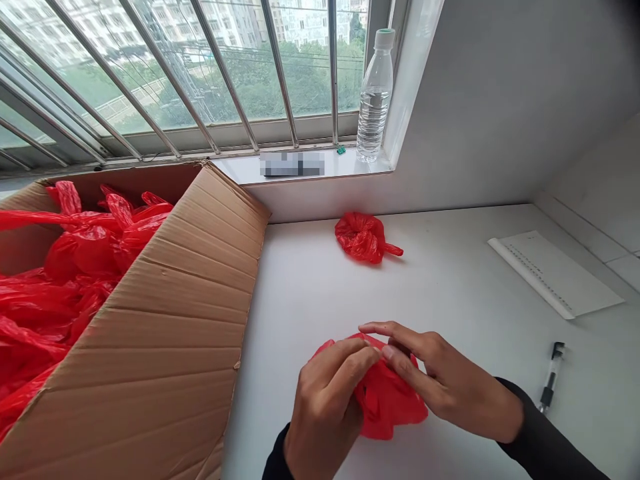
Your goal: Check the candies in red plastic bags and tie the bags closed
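Observation:
Between my two hands, over the white table (295, 280), is a red plastic bag (393, 407), crumpled at the top with its lower edge hanging loose. My left hand (330, 393) has its fingers closed on the bag's upper left side. On the upper right, my right hand (430, 367) pinches the bag between thumb and fingers, the index finger reaching out over the top. Part of the bag is hidden behind the fingers. Farther back lies a red plastic bundle (363, 237) twisted into a ring, with a short tail pointing right.
At left stands a cardboard box (170, 333) holding several knotted red bags (85, 247). A water bottle (375, 100) is on the windowsill by a blurred-out object (293, 164). A pen (552, 377) and a folded paper (560, 270) lie at right.

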The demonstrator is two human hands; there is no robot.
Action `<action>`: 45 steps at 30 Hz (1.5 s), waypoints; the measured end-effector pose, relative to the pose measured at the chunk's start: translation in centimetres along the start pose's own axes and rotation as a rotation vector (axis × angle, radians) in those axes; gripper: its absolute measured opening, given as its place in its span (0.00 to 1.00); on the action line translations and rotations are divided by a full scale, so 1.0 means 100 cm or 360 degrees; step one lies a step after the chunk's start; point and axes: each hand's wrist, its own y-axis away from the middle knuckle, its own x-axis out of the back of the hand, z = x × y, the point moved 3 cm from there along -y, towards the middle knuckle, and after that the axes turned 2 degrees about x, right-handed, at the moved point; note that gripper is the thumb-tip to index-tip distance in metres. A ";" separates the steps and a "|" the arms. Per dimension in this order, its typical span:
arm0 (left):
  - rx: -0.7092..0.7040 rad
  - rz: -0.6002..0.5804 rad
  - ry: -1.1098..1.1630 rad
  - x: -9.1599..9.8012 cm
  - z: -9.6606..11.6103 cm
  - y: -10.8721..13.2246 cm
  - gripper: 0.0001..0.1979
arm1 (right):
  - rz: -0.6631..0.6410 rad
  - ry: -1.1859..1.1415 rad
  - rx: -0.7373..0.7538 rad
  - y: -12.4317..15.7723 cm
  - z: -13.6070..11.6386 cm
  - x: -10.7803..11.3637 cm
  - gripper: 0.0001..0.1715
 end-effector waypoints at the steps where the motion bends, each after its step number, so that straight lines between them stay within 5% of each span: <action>1: -0.0025 0.0029 -0.0030 -0.001 -0.002 0.001 0.17 | -0.0028 0.0007 -0.0006 -0.001 0.002 0.000 0.18; 5: -0.0024 0.0135 -0.0117 -0.004 -0.011 0.010 0.17 | -0.0116 0.0031 -0.0026 -0.004 0.007 -0.001 0.13; 13: -0.0007 0.0215 -0.0128 -0.006 -0.018 0.013 0.15 | 0.0149 0.0155 -0.0138 -0.001 0.004 0.001 0.10; 18: -0.0040 0.0278 -0.0095 -0.007 -0.021 0.016 0.17 | 0.0123 0.0044 -0.0144 -0.003 0.002 -0.001 0.09; 23: -0.0121 0.0185 -0.0008 -0.007 -0.020 0.016 0.17 | 0.0040 -0.0007 -0.0027 -0.005 0.001 -0.002 0.12; 29: -0.0069 0.0038 -0.0030 -0.007 -0.019 0.021 0.24 | 0.0195 -0.0023 -0.0019 -0.003 0.006 0.001 0.11; 45: 0.0559 0.0141 -0.0396 0.004 -0.047 0.104 0.25 | 0.0646 0.0386 -0.0379 0.016 0.072 0.029 0.16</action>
